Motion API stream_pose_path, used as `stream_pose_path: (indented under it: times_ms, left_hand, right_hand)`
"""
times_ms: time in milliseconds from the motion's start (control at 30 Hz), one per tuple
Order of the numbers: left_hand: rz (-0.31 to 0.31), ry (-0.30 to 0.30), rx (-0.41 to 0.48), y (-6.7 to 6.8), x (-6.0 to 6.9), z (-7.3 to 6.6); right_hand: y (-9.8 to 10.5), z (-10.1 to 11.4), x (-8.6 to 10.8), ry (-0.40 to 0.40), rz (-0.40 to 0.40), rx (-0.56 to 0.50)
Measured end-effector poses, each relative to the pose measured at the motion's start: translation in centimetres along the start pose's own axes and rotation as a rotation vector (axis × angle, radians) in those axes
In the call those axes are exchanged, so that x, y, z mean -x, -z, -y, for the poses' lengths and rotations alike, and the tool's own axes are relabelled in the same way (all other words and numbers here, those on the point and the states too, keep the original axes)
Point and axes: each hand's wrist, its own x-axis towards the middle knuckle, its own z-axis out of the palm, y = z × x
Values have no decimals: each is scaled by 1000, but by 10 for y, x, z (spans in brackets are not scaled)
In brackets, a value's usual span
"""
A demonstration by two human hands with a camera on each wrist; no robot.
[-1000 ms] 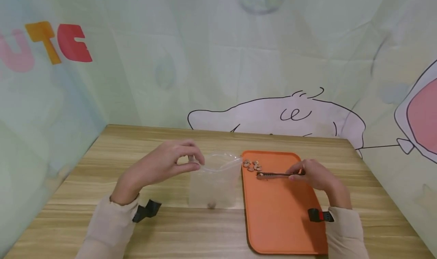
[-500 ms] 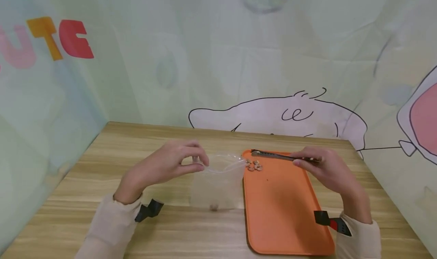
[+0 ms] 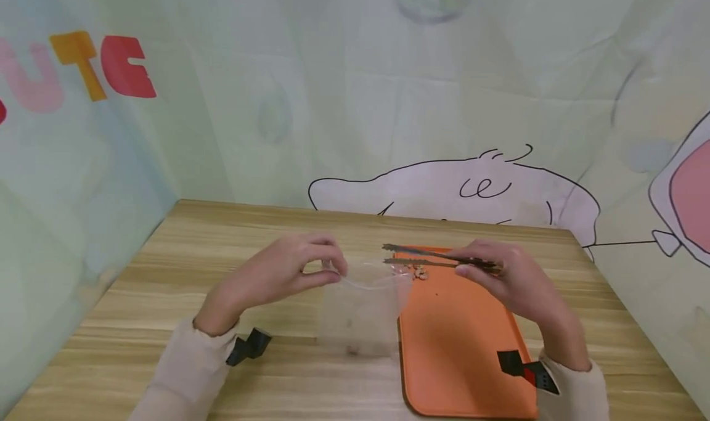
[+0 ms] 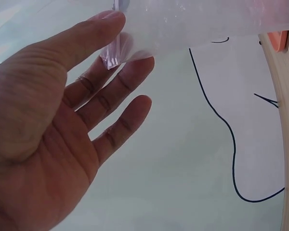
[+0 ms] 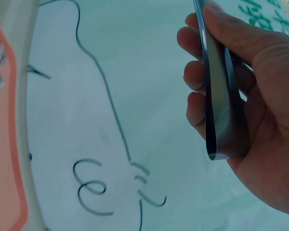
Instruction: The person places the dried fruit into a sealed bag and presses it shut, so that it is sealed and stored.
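My left hand [image 3: 280, 272] pinches the rim of a clear zip-top plastic bag [image 3: 368, 316] at its left corner, between thumb and fingers. In the left wrist view the bag's corner [image 4: 113, 57] sits by the thumb, the lower fingers spread. My right hand [image 3: 513, 279] holds metal tongs [image 3: 416, 250], whose arms stand apart with tips above the bag's right top edge. No piece shows between the tips. Through the bag, a small brown piece [image 3: 352, 350] lies at the bottom, with a fainter spot above it. Several brown curved nuts, like cashews [image 3: 421, 273], lie on the orange tray [image 3: 455, 371].
The tray lies right of the bag on a wooden table [image 3: 288, 371]. A printed cloth [image 3: 244, 100] hangs behind the table's far edge and along its sides. Black straps with camera mounts [image 3: 248, 347] sit on both wrists.
My right hand lifted the tongs from the tray and carried them left to the bag's mouth, where their arms spread apart. My left hand and the bag shifted slightly right.
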Motion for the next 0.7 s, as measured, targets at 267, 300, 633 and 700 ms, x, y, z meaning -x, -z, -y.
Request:
stream_pose_path:
  times_ms: [267, 300, 633, 700]
  left_hand:
    - [-13, 90, -11, 7, 5, 5]
    - [-18, 92, -17, 8, 6, 5]
    - [-40, 125, -66, 15, 11, 10]
    - [-35, 137, -71, 15, 12, 10]
  right_hand:
    - [-1, -48, 13, -177, 35, 80]
    - [-2, -53, 15, -200, 54, 84]
    - [-16, -92, 27, -369, 270, 70]
    - [-19, -95, 29, -359, 290, 68]
